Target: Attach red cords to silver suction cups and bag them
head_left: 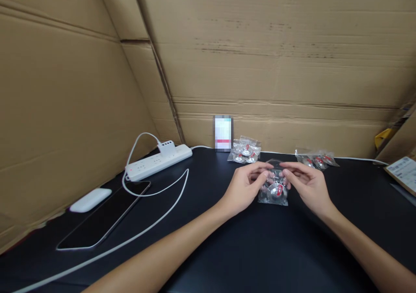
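Observation:
Between my hands hangs a clear plastic bag [264,197] with a round silvery metal piece [274,193] inside, marked by a red label. My left hand [248,184] pinches the bag's upper left edge between thumb and fingers. On the opposite edge, my right hand [305,184] pinches the bag in the same way. Behind my left hand lie similar clear bags [246,150] holding silvery discs with red labels. More such bagged discs [316,159] lie beyond my right hand. What exactly the metal pieces are, I cannot make out.
A phone with a blurred screen [223,132] leans against the cardboard wall [276,67]. To the left are a white power strip [159,162], a looping white cable [156,228], a dark phone [104,219] and a white case [91,200]. A labelled packet [403,174] lies far right.

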`<state>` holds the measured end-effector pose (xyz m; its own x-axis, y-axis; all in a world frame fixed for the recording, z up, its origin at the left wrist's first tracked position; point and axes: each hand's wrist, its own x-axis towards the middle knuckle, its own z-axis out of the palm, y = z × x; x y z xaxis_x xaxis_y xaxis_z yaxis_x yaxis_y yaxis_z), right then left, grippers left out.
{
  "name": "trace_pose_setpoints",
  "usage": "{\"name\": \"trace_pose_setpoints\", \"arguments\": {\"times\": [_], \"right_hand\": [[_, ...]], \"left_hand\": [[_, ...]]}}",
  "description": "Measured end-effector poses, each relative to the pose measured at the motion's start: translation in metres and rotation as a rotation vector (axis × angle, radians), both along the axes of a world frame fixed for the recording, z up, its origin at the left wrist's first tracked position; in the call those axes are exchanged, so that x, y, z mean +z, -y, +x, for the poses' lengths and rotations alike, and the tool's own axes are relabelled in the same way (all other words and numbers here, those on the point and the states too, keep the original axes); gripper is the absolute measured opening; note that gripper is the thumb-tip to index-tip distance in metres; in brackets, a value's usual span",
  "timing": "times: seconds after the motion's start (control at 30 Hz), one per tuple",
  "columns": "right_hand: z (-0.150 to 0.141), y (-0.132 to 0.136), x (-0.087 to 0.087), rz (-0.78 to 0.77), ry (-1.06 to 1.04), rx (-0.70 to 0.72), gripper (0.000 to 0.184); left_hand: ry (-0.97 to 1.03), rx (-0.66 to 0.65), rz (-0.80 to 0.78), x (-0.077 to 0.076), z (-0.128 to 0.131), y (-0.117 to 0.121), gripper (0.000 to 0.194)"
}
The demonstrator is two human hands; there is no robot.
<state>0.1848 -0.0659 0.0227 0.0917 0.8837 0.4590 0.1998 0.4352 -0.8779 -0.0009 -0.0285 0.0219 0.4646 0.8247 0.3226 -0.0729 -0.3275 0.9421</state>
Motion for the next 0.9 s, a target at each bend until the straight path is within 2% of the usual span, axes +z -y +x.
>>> {"name": "trace_pose_setpoints", "arguments": {"times": [0.2,0.47,0.7,0.9], "right_hand": [[0.0019,0.0015,0.0006,0.017,-0.021,-0.01,0.017],[0.0026,0.0031,0.0035,0.05,0.065,0.031,0.015],[0.006,0.0039,0.0059,0.086,0.088,0.105,0.017],[0.0076,0.0009,0.0019,0.048,0.104,0.111,0.017]], "left_hand": [[-0.001,0.03,0.065,0.0004,-0.0012,-0.0011,0.024],[0.05,-0.054,0.039,0.0058,-0.0032,-0.0032,0.011],[-0.047,0.033,0.218,0.0039,-0.0063,-0.0041,0.018],[-0.101,0.053,0.235,0.0025,-0.007,-0.0029,0.015]]}}
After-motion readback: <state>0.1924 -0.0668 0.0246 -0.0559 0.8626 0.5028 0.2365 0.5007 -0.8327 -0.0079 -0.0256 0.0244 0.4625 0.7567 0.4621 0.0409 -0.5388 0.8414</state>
